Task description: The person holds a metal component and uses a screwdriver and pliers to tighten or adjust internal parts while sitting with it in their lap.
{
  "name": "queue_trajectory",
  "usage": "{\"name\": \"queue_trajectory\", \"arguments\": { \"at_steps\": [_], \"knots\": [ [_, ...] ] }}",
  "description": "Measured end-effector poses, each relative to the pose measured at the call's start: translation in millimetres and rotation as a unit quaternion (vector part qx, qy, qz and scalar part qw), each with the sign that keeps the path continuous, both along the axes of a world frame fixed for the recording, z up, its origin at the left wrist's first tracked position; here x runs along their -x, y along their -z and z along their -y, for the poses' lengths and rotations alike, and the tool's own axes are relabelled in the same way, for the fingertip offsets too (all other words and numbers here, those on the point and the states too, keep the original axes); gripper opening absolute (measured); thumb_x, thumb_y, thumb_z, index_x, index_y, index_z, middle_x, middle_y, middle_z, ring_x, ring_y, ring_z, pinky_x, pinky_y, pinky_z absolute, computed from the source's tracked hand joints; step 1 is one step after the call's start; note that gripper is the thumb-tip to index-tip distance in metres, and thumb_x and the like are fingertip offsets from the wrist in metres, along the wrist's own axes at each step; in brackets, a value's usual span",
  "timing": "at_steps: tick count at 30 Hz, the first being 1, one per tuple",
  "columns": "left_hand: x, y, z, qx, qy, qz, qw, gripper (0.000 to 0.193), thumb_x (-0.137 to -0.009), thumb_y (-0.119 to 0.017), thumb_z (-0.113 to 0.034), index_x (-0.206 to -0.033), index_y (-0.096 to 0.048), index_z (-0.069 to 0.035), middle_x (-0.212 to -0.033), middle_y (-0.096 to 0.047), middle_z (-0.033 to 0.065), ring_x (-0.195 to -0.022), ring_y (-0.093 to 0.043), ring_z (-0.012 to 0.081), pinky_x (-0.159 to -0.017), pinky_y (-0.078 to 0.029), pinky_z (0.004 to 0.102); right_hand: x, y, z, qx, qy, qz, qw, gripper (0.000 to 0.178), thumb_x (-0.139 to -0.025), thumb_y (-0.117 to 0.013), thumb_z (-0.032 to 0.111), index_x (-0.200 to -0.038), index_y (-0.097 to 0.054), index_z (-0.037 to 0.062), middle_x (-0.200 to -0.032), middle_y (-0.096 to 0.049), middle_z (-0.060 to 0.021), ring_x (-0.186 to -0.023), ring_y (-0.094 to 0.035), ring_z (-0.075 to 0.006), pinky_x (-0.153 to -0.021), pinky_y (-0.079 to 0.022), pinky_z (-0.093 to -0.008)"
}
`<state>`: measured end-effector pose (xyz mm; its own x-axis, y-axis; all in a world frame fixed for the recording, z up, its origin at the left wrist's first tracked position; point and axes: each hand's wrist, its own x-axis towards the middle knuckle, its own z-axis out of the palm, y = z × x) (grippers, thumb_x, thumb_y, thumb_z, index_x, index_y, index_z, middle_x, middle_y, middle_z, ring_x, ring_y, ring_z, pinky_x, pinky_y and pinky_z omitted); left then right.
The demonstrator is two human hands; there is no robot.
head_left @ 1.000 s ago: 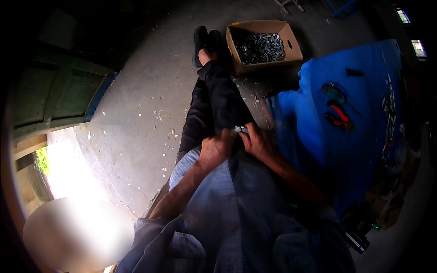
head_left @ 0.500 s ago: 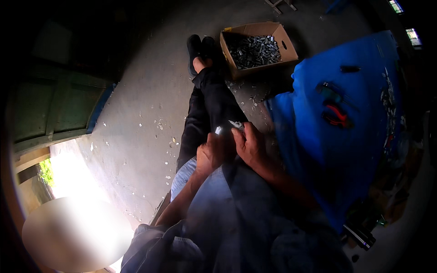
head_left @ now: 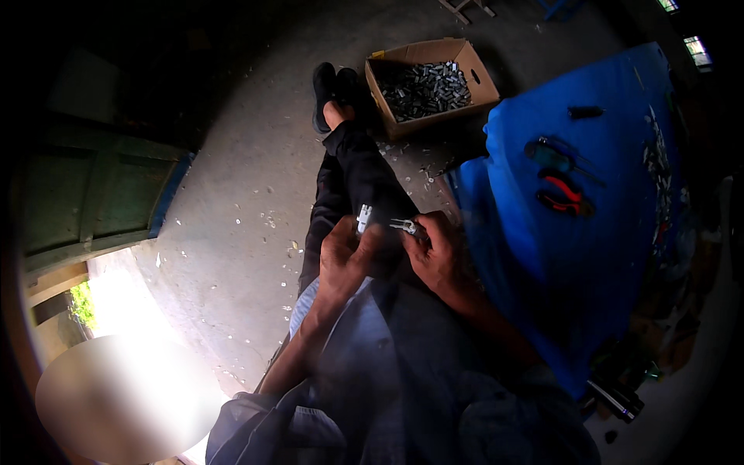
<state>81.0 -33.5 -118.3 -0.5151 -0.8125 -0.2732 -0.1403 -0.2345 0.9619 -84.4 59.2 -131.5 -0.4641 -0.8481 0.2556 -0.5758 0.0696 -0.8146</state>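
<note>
Over my lap, my left hand (head_left: 347, 248) pinches a small whitish metal piece with notched edges (head_left: 363, 218), upright between thumb and fingers. Just to its right, my right hand (head_left: 435, 246) is closed around a small part with pale metal prongs (head_left: 404, 225) pointing left toward the left hand's piece. A gap separates the two parts. The rear of the pronged part is hidden in my right fingers, so its exact kind cannot be made out.
A cardboard box (head_left: 376, 93) of small metal cylinders stands on the floor past my feet. On the blue-covered surface (head_left: 573, 256) at right lie red-handled pliers (head_left: 566, 194), a screwdriver (head_left: 554, 157), a dark cylindrical item (head_left: 586, 112) and scattered metal bits (head_left: 659, 178). Small pale scraps litter the floor.
My left hand has shifted slightly left and its piece now stands more exposed. The pronged part in my right hand has swung to point left. The view has moved a little.
</note>
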Motion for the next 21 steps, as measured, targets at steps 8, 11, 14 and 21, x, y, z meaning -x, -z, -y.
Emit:
{"name": "queue_trajectory", "arguments": {
  "at_steps": [8,11,14,21],
  "knots": [
    [4.1,-17.3,-2.3,-0.056,0.017,-0.038,0.998,0.018,-0.101,-0.074,-0.021,-0.099,-0.067,-0.004,-0.082,-0.062,-0.0075,-0.072,-0.049,0.0006,-0.063,-0.038,0.0199,4.1,-8.7,-4.8,0.023,-0.025,-0.012,0.999,0.033,-0.075,-0.083,0.001,-0.104,-0.067,0.0063,-0.095,-0.067,-0.0137,-0.081,-0.07,-0.0339,-0.065,-0.056,-0.042],
    [2.5,-13.6,-4.7,-0.036,0.023,-0.02,0.999,0.016,-0.1,-0.075,-0.019,-0.1,-0.069,-0.004,-0.084,-0.062,-0.008,-0.073,-0.049,0.0004,-0.063,-0.037,0.0197,5.3,-8.3,-6.7,0.045,-0.031,-0.027,0.998,0.033,-0.075,-0.083,0.0,-0.104,-0.068,0.0067,-0.097,-0.068,-0.0131,-0.084,-0.07,-0.0339,-0.067,-0.057,-0.0413],
    [6.5,-26.5,-5.7,-0.028,0.025,-0.015,0.999,0.012,-0.099,-0.075,-0.016,-0.1,-0.071,-0.005,-0.084,-0.063,-0.0078,-0.073,-0.049,0.0005,-0.063,-0.037,0.0198,6.6,-8.8,-9.4,0.059,-0.027,-0.033,0.997,0.036,-0.074,-0.084,-0.001,-0.105,-0.068,0.006,-0.098,-0.067,-0.0137,-0.084,-0.07,-0.0338,-0.068,-0.057,-0.0412],
    [6.0,-37.4,-6.7,-0.014,0.028,-0.079,0.996,0.005,-0.098,-0.074,-0.007,-0.101,-0.072,-0.004,-0.084,-0.063,-0.0057,-0.075,-0.052,0.0025,-0.066,-0.042,0.0211,8.5,-34.5,-11.9,0.053,-0.063,0.029,0.996,0.041,-0.072,-0.087,0.002,-0.108,-0.068,0.0043,-0.1,-0.066,-0.0141,-0.082,-0.069,-0.0316,-0.064,-0.056,-0.038]
  ]
}}
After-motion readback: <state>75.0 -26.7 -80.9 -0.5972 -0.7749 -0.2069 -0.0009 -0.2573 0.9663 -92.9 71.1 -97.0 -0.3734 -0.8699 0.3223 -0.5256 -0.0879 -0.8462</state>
